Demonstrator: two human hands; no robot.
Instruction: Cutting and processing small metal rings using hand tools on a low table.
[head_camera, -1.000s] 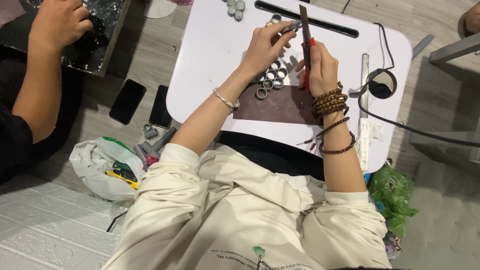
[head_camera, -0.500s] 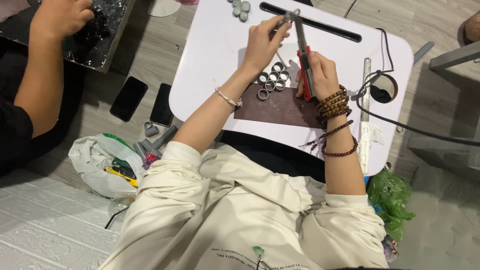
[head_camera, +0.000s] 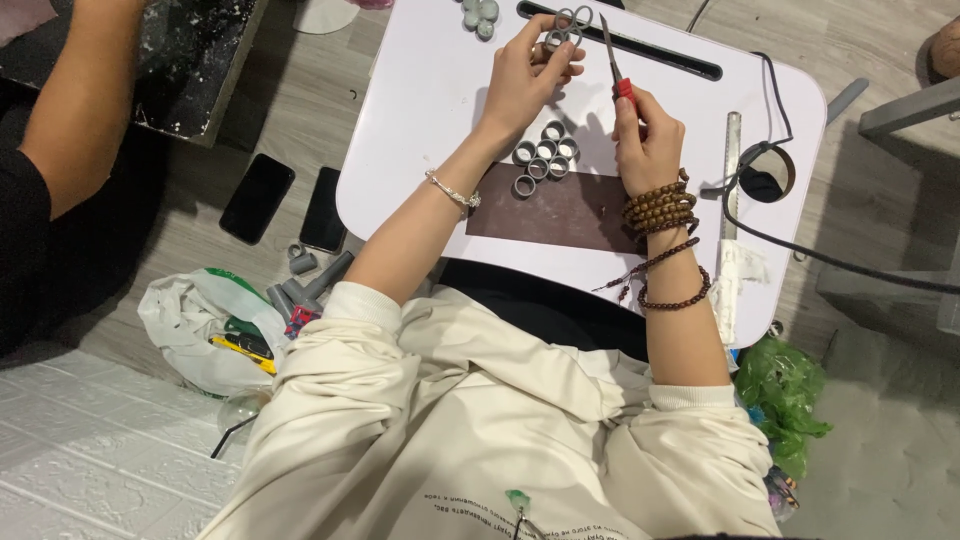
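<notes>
Both hands work above a white lap table (head_camera: 420, 150). From the cream sleeves the left hand (head_camera: 530, 70) reaches up to the table's far edge and pinches a small joined group of grey rings (head_camera: 568, 22) between thumb and fingertips, lifted off the surface. Just beside it, the right hand (head_camera: 648, 135) is closed around the red grip of a slim metal tool (head_camera: 612, 55), whose thin point slants up toward the held rings; whether the tip touches them cannot be told. Brown bead bracelets (head_camera: 662, 208) wrap the right wrist, a thin silver bracelet (head_camera: 452, 190) the left.

On the table near the person lies a dark brown mat (head_camera: 570, 215). At its upper left edge sits a cluster of grey rings (head_camera: 545, 158), packed touching one another, below the left hand. A metal ruler (head_camera: 730, 170) lies along the right side, next to a round hole in the tabletop crossed by a dark cable (head_camera: 800, 250).

On the floor to the left lie two dark phones (head_camera: 285, 200), a white plastic bag (head_camera: 190, 320) and short grey tube pieces (head_camera: 300, 275). Another person's arm (head_camera: 85, 110) rests at the far left, well apart.
</notes>
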